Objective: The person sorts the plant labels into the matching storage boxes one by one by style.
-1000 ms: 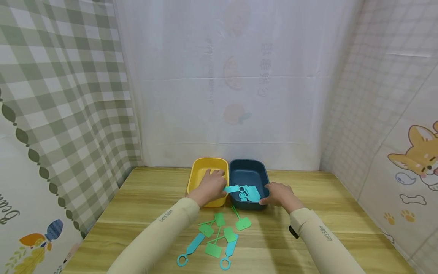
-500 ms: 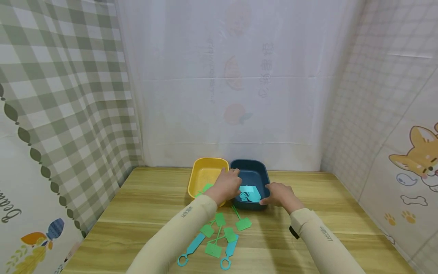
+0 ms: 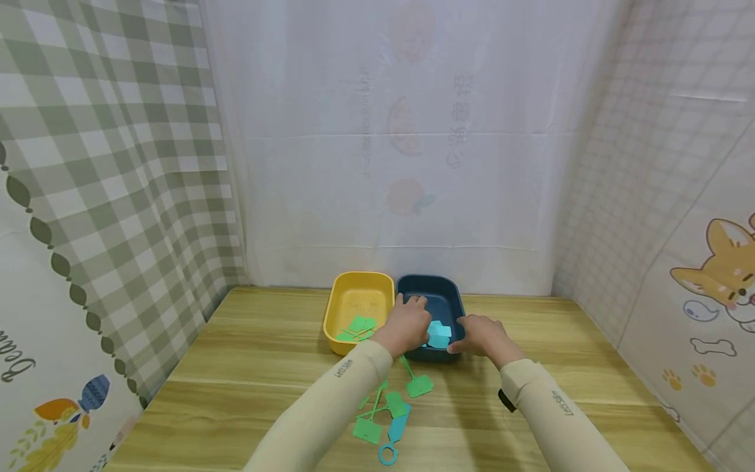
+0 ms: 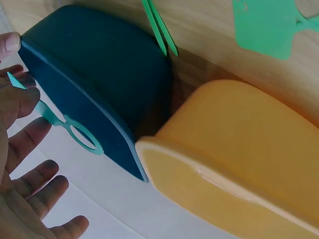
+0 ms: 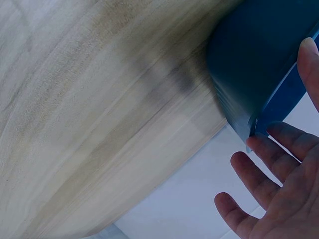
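Observation:
My left hand (image 3: pixel 404 328) is over the navy-blue bin (image 3: pixel 429 288), hiding part of its inside. In the left wrist view, its thumb and index finger pinch a flat teal tag (image 4: pixel 46 112) with a ring end; the other fingers are spread. Several teal tags (image 3: pixel 439 334) lie at the near end of the blue bin. On the bin's right side, my right hand (image 3: pixel 483 337) holds the near corner, thumb on the near rim and fingers along the side rim. Green tags (image 3: pixel 361 324) lie in the yellow bin (image 3: pixel 360 295), which stands against the blue one.
Nearer on the wooden table are several green tags (image 3: pixel 367 431) and a teal ring-ended tag (image 3: pixel 399 425). One green tag (image 3: pixel 420 386) lies just before the blue bin. My left sleeve (image 3: pixel 330 406) covers part of the table. A white curtain (image 3: pixel 389 196) hangs behind.
My left hand has moved right, from the yellow bin to over the blue bin, uncovering green tags in the yellow one. My right hand has stayed at the blue bin's corner.

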`<state>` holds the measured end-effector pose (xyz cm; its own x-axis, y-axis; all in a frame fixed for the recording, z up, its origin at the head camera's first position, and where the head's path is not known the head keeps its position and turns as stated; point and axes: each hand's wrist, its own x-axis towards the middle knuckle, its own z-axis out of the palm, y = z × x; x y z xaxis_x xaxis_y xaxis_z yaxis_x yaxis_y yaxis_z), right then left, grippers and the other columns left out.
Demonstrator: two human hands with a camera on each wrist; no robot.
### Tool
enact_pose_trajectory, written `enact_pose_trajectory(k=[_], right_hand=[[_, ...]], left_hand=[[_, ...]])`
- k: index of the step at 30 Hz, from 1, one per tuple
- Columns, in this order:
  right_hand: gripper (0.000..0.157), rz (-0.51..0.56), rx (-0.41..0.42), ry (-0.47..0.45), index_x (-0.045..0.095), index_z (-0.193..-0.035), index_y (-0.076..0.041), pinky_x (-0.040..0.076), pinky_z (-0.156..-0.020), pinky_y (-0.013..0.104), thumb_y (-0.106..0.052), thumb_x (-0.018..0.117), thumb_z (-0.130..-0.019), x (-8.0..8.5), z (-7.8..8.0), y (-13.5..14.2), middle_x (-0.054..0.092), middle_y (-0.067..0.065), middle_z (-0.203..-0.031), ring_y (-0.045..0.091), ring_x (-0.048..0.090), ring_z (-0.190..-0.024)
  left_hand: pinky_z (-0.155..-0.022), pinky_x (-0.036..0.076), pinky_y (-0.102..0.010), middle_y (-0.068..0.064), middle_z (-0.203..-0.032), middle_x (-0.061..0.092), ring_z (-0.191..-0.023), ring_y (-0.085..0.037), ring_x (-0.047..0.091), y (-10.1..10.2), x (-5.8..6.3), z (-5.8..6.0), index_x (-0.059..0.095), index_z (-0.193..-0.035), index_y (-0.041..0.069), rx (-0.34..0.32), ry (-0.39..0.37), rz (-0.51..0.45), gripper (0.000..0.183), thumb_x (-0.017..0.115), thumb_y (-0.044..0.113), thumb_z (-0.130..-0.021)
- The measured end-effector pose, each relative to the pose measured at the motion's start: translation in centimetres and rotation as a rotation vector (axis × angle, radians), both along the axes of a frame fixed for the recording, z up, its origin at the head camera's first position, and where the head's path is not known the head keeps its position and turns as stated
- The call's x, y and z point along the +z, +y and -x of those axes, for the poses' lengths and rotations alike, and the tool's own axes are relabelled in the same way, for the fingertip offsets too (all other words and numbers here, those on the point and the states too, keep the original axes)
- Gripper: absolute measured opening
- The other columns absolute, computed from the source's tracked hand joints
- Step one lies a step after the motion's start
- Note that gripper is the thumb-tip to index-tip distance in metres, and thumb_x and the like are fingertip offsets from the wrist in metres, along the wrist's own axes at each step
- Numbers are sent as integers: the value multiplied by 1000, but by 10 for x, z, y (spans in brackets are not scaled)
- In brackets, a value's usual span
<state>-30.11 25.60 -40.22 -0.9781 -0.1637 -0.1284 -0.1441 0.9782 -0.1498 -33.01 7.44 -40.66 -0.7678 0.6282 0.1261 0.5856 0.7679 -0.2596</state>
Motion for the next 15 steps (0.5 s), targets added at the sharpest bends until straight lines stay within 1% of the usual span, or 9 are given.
enact_pose_trajectory(k=[4, 8, 12, 15], right_hand=[[76, 2, -2, -1, 54, -134, 8, 39, -94, 67, -42, 79, -82, -1, 0, 0, 57, 26, -131, 46, 54, -118], [77, 4, -5, -4, 54, -134, 8, 39, -94, 67, -42, 79, -83, -2, 0, 0, 57, 26, -131, 46, 54, -118], [77, 2, -5, 0, 54, -134, 9, 38, -95, 68, -42, 80, -82, -1, 0, 0, 57, 27, -131, 46, 54, -118], [78, 2, -7, 2, 54, -134, 9, 37, -95, 69, -43, 80, -82, -1, -1, 0, 57, 27, -131, 46, 54, -119]], left_hand=[[-109, 36, -49, -2, -137, 54, -126, -20, 50, 3, -1, -2, 75, -105, 25, 4, -1, 23, 26, 67, 46, -93], [-108, 36, -50, -1, -136, 55, -125, -20, 51, -1, -3, -1, 74, -109, 27, 8, 15, 29, 29, 67, 49, -92], [-106, 38, -50, -1, -126, 59, -119, -20, 53, -10, -3, 3, 74, -109, 27, 20, 33, 15, 25, 69, 44, -92], [-104, 38, -51, -1, -122, 59, -117, -21, 53, -18, -3, 6, 74, -109, 26, 33, 21, 2, 24, 71, 42, -92]])
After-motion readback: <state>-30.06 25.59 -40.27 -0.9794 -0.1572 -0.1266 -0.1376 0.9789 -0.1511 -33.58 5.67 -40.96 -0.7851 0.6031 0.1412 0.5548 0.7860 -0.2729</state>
